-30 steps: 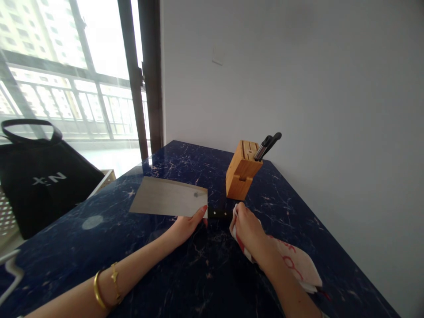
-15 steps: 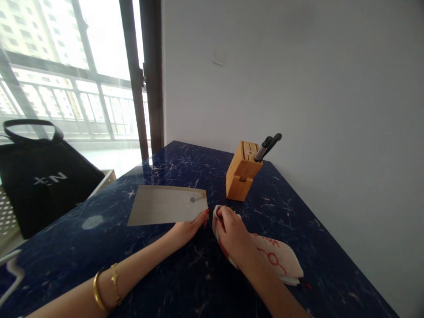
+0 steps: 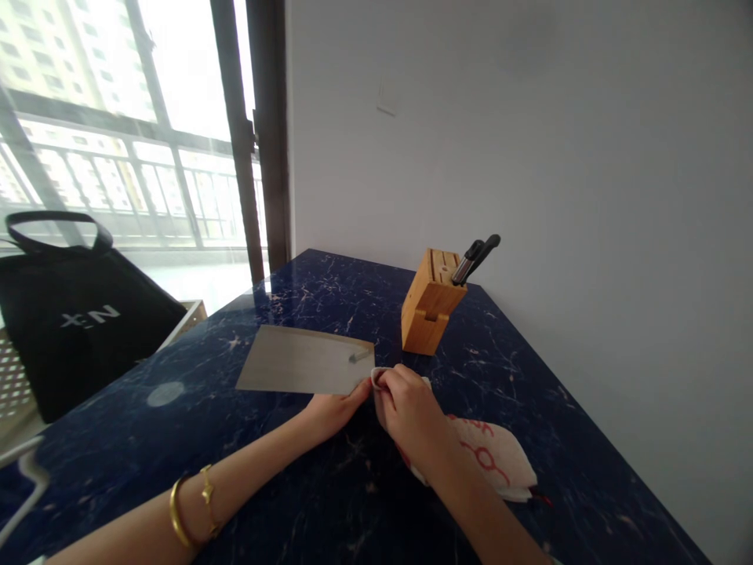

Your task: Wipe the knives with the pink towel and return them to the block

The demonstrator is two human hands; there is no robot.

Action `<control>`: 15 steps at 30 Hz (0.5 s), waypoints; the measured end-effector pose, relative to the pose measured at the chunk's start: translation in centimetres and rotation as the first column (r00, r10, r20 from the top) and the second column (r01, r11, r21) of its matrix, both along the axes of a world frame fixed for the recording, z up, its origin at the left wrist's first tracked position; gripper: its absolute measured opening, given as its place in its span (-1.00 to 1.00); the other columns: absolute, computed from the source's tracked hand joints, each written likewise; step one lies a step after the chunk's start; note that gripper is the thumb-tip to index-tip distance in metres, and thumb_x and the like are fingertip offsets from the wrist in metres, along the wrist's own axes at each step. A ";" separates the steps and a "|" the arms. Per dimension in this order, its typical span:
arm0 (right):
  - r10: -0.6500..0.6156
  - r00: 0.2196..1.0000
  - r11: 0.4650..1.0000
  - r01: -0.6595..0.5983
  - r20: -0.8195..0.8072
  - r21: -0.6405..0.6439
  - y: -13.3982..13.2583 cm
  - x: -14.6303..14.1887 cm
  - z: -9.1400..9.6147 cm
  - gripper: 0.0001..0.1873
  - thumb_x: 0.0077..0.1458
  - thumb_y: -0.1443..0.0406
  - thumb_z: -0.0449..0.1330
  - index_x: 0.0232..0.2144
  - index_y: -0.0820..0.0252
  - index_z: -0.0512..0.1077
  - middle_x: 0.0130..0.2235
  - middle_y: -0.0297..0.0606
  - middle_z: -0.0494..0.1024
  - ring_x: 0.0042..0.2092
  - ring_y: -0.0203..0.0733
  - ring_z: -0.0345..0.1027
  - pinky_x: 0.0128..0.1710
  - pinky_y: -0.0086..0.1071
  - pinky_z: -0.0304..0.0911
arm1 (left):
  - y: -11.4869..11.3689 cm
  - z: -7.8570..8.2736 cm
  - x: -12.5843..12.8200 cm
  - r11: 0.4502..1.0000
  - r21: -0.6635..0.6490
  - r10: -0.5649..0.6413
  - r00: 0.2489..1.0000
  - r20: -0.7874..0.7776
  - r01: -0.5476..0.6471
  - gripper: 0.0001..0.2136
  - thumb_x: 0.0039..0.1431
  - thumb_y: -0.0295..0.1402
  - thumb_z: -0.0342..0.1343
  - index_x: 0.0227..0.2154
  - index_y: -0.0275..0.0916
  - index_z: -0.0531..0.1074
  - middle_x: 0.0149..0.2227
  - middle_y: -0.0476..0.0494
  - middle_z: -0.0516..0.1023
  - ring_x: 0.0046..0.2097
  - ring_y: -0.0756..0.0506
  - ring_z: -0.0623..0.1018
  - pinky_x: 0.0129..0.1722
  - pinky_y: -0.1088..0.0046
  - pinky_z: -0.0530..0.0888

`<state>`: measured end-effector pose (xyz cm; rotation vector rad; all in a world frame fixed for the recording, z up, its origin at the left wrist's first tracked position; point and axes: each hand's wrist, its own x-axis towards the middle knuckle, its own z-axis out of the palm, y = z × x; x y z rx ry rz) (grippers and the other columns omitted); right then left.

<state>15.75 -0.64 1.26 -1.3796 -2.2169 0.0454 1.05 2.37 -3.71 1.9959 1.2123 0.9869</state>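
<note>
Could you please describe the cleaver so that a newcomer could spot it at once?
Start at the dark blue marbled table and find its wooden knife block. To the left, the left hand holds the cleaver. Its broad grey blade sets it apart from the black handles sticking out of the block.

The worktop is dark blue and glossy, veined like marble with fine white streaks and small pale flecks. A wooden knife block stands on it, right of the middle, with black-handled knives leaning out of its slots. Nearer the front, the loose end of a pale cloth with red markings rests on the surface. A pale oval patch shows toward the left edge.
</note>
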 end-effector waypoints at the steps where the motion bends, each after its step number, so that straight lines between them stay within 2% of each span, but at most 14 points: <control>1: -0.011 1.000 1.000 0.010 0.005 0.014 0.1 0.1 0.0 -0.82 0.07 0.42 -0.04 -0.40 0.19 0.35 -0.38 -0.26 0.36 -0.29 -0.26 0.23 -0.28 -0.43 0.08 | 0.0 -0.1 0.0 1.000 0.025 -0.017 1.000 -0.006 0.017 -0.72 0.16 -0.23 -0.19 -0.31 -0.22 0.38 -0.25 -0.11 0.50 -0.17 -0.09 0.45 -0.03 0.35 0.29; 4: -0.038 0.999 0.999 0.037 0.029 0.037 0.4 0.2 0.0 -0.83 0.08 0.41 -0.03 -0.39 0.20 0.36 -0.36 -0.24 0.36 -0.28 -0.24 0.22 -0.26 -0.41 0.08 | -0.1 -0.1 0.0 0.994 0.094 -0.057 0.998 -0.032 0.060 -0.72 0.16 -0.25 -0.18 -0.20 -0.20 0.36 -0.18 -0.11 0.48 -0.10 -0.10 0.42 0.02 0.33 0.25; 10: -0.009 0.998 1.000 0.009 0.062 -0.009 -0.1 0.2 0.1 -0.81 0.09 0.42 -0.04 -0.39 0.19 0.36 -0.35 -0.24 0.37 -0.28 -0.24 0.24 -0.25 -0.40 0.09 | -0.1 0.3 0.0 0.993 0.108 -0.037 0.994 -0.108 0.048 -0.68 0.19 -0.28 -0.26 -0.32 -0.25 0.39 -0.33 -0.11 0.50 -0.23 -0.07 0.45 -0.08 0.39 0.32; 13: 0.028 0.999 0.998 -0.027 0.015 -0.051 -0.4 0.1 -0.1 -0.80 0.08 0.43 -0.04 -0.38 0.17 0.37 -0.35 -0.27 0.37 -0.27 -0.27 0.26 -0.25 -0.44 0.10 | 0.0 0.5 -0.3 0.985 0.158 -0.040 0.985 -0.168 0.067 -0.68 0.18 -0.29 -0.26 -0.36 -0.23 0.40 -0.41 -0.07 0.47 -0.30 -0.05 0.44 -0.13 0.42 0.33; 15: 0.026 0.999 0.998 -0.028 -0.035 -0.053 -0.3 0.1 -0.3 -0.79 0.09 0.43 -0.04 -0.35 0.17 0.37 -0.33 -0.27 0.38 -0.25 -0.27 0.27 -0.23 -0.45 0.11 | 0.1 0.6 -0.4 0.985 0.153 -0.053 0.986 -0.156 0.077 -0.69 0.17 -0.28 -0.26 -0.37 -0.23 0.39 -0.43 -0.06 0.46 -0.32 -0.04 0.43 -0.14 0.43 0.34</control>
